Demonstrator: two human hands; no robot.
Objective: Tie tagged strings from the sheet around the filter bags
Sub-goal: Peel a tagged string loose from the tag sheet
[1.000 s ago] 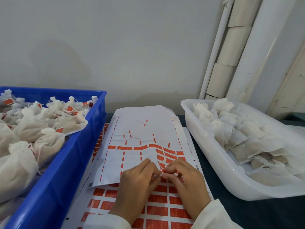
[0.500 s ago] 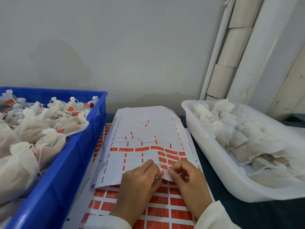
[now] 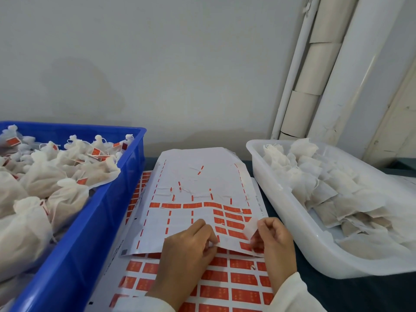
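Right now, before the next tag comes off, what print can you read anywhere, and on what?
Nothing reads cleanly.
Top sheet, right edge: a sideways line of small digits, too blurred to quote.
Orange tags: pale marks on them, too small to read.
Lower sheet: the same marks, unreadable.
Tags in the blue crate: unreadable.
White tub: no print seen.

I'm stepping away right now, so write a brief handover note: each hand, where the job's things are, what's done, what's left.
Left hand presses the upper white paper sheet of orange tags, pinching its near edge.
Right hand pinches a pale tag peeling off that sheet.
A fuller orange tag sheet lies beneath.
Done: tied, tagged white filter bags fill the blue plastic crate on the left.
Left: untied flat filter bags wait in the white plastic tub on the right; no bag in hand yet.
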